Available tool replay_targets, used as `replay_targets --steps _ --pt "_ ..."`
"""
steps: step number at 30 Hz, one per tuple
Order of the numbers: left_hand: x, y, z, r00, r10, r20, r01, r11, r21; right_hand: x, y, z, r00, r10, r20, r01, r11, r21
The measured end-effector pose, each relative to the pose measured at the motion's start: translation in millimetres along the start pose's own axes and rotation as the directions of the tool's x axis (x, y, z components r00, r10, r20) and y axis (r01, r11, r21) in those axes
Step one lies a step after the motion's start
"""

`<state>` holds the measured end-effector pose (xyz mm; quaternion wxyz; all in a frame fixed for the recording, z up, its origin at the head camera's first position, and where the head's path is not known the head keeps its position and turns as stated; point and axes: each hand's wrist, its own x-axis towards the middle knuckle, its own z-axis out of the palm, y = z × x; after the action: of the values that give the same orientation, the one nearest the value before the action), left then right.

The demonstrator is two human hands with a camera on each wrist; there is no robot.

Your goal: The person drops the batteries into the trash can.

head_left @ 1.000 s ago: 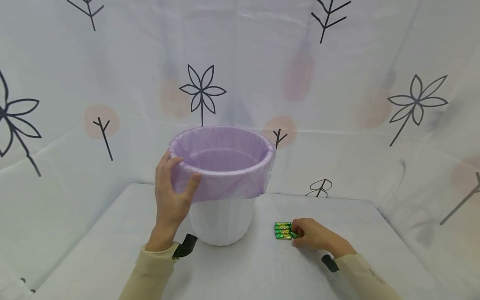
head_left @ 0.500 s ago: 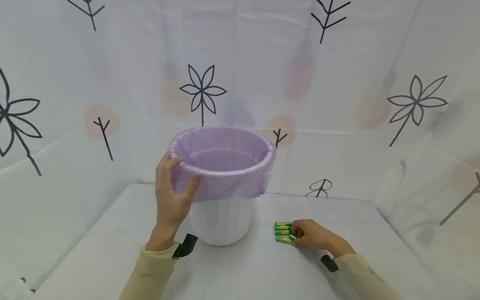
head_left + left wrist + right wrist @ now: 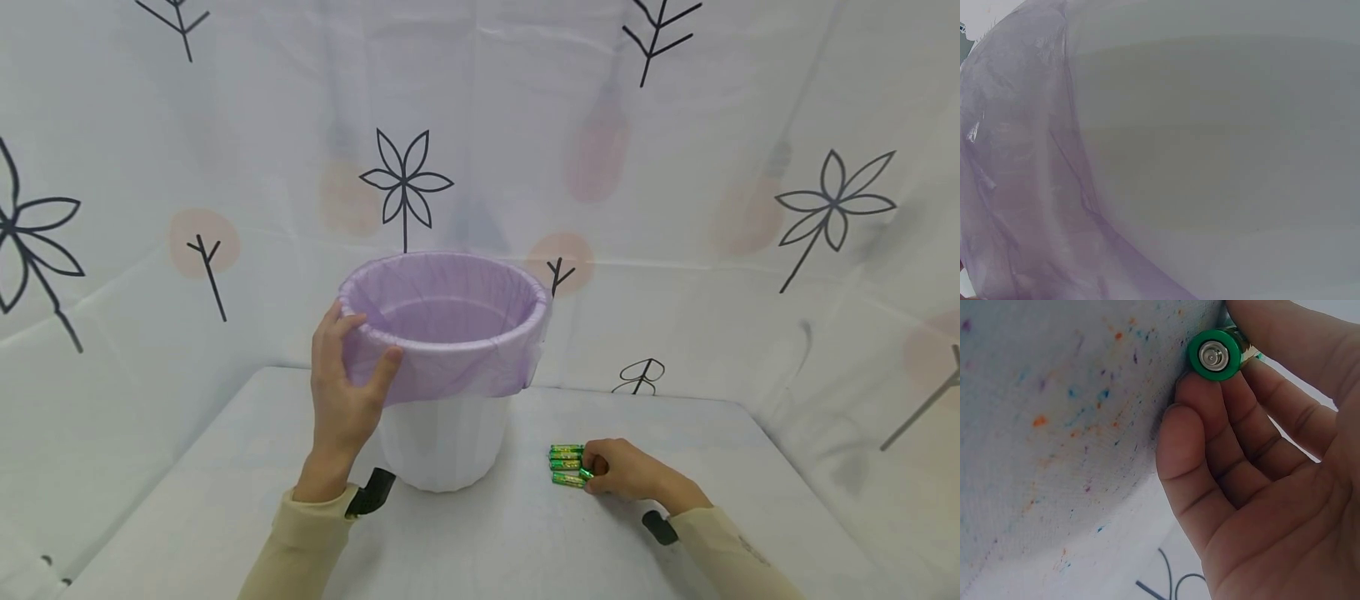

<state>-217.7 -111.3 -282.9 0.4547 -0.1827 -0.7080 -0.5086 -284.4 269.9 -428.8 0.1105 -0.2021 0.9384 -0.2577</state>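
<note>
On the right of the table (image 3: 480, 550), the right hand (image 3: 628, 472) pinches one battery (image 3: 1214, 355) between thumb and fingers, low against the tabletop. More batteries (image 3: 566, 464) lie just left of its fingertips, the nearest one slightly askew and apart from the rest. Being round and so close, these could roll if a knuckle brushes them; a loose pinch could let the smooth case slip. To their left the bin (image 3: 442, 446) stands upright, its purple liner (image 3: 450, 375) folded over the rim, which the left hand (image 3: 341, 396) grips on the left side. How firmly is hard to tell, since the left-wrist view is mostly dim wall and liner; a tug there could drag the liner loose. Beyond hangs a patterned cloth (image 3: 487, 133).
</note>
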Motion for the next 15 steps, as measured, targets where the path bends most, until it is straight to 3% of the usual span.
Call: replay_targets --steps 15 --pt "-0.2 1.1 -0.9 1.000 -0.024 0.008 0.024 1.000 0.002 -4.0 -10.0 -17.5 0.999 -0.037 -0.013 0.036 0.999 -0.028"
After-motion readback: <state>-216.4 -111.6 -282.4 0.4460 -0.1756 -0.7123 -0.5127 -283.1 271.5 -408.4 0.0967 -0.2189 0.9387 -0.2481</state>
